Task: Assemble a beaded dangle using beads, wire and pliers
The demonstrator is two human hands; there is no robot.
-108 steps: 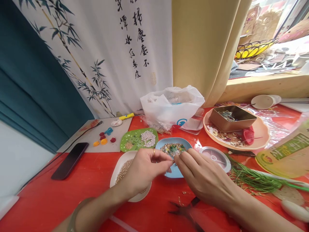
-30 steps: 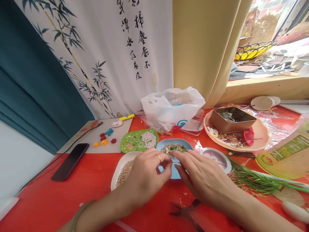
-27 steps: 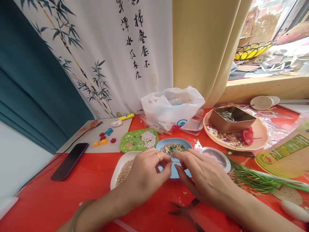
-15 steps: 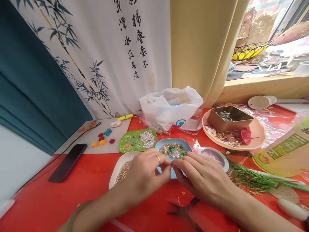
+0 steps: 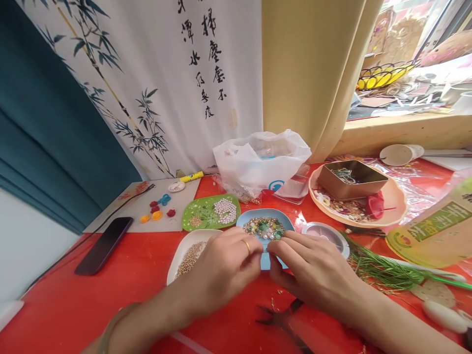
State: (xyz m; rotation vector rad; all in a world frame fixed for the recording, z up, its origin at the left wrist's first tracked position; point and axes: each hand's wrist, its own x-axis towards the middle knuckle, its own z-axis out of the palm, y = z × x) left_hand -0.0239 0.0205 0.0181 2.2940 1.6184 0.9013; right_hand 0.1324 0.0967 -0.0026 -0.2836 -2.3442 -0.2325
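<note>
My left hand (image 5: 232, 258), with a gold ring on one finger, is closed in a pinch over the near edge of a blue tray (image 5: 246, 216). Close beside it, my right hand (image 5: 313, 263) is pinched too, a small gap between the two sets of fingertips. What they hold is too small to make out. Green, white and gold beads (image 5: 265, 228) lie in the blue tray just beyond my fingers. A white dish (image 5: 173, 263) of small gold beads (image 5: 190, 259) is partly behind my left hand. Black-looking pliers (image 5: 282, 317) lie on the red table below my hands.
A green tray (image 5: 202, 206) holds pearl-like and gold beads. Behind stands a white plastic bag (image 5: 258, 157). On the right are a peach plate (image 5: 396, 211) with a metal tin (image 5: 354, 182), a round clear case (image 5: 328, 236), green stems (image 5: 383, 270) and a bottle (image 5: 435, 226). A phone (image 5: 105, 246) lies left.
My fingertips, which met half a second ago, have drawn slightly apart, the right hand shifting a little to the right. The things on the table have stayed in place.
</note>
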